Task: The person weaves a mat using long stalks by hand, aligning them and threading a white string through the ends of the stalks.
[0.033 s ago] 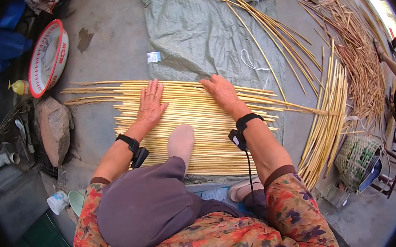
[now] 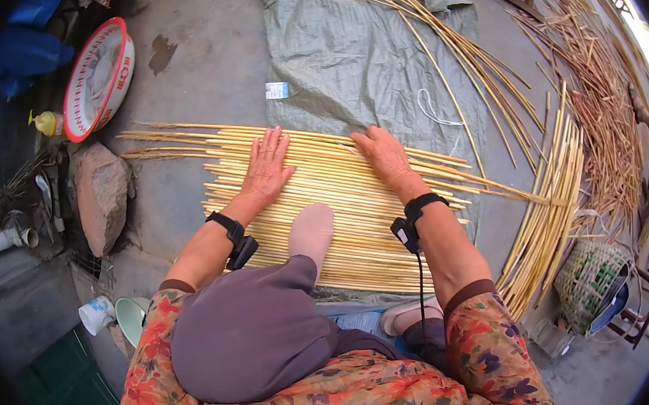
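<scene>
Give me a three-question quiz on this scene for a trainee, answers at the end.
1. How does the left hand lie on the row of yellow stalks?
2. True or false: the basin has a red rim.
3. Also resting on that row is: A, a stone; B, a foot; C, a basket.

Key: 1. Palm down, fingers extended. 2. True. 3. B.

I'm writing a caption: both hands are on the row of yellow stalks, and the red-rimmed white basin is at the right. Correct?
Not quite: the red-rimmed white basin is at the left, as the head view shows. The left hand and right hand are on the row of yellow stalks.
</scene>
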A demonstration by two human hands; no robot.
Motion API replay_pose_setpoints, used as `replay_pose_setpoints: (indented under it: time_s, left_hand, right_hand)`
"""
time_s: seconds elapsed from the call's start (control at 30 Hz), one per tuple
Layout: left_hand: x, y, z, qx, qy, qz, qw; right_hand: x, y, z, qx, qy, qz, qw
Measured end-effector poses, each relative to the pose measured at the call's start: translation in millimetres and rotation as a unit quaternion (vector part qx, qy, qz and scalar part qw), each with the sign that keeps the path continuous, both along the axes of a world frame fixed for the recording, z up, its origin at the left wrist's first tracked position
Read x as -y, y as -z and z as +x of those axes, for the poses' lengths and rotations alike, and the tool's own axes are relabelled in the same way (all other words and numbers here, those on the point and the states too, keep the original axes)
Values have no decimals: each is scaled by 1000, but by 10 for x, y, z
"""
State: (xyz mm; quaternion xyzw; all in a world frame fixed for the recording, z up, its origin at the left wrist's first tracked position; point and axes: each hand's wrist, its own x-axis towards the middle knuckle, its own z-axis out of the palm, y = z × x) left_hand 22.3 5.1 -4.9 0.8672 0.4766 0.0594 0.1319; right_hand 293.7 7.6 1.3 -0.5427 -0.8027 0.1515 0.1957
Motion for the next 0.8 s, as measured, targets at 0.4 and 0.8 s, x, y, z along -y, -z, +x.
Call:
replay_pose_setpoints:
  time_s: [0.4,0.8]
  left_hand:
    - [14,42,16,-24,-2,-23,999]
    - [-597,-213,512,142,111,44,983]
  right_hand:
    - [64,5,34,44,27,-39,998]
    - [20,57,186,18,19,-26,999]
